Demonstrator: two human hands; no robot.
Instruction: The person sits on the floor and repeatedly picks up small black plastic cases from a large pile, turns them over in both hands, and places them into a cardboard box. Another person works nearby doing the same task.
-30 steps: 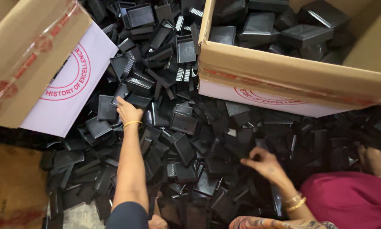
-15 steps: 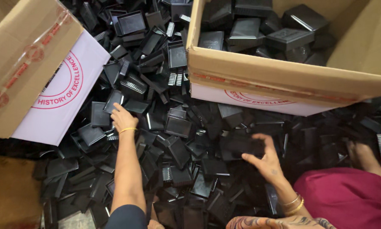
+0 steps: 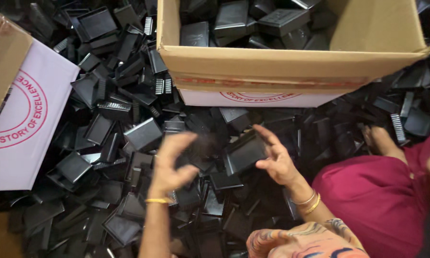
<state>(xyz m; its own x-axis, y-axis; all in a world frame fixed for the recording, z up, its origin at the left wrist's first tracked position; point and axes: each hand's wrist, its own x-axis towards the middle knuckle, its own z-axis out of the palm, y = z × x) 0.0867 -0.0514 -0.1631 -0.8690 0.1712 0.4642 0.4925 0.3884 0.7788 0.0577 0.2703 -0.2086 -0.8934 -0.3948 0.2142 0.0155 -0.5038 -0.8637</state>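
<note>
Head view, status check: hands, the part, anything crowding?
Right hand grips a black plastic tray. Left hand open, blurred, beside it. Cardboard box of trays just beyond; loose pile all around.

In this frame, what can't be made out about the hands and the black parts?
- Head view: left hand is motion-blurred, so whether it holds anything is unclear.
- Black part at the right hand: the grip itself is blurred.
- Cardboard box: top edge cuts it off, and its wall hides the lower contents.
</note>
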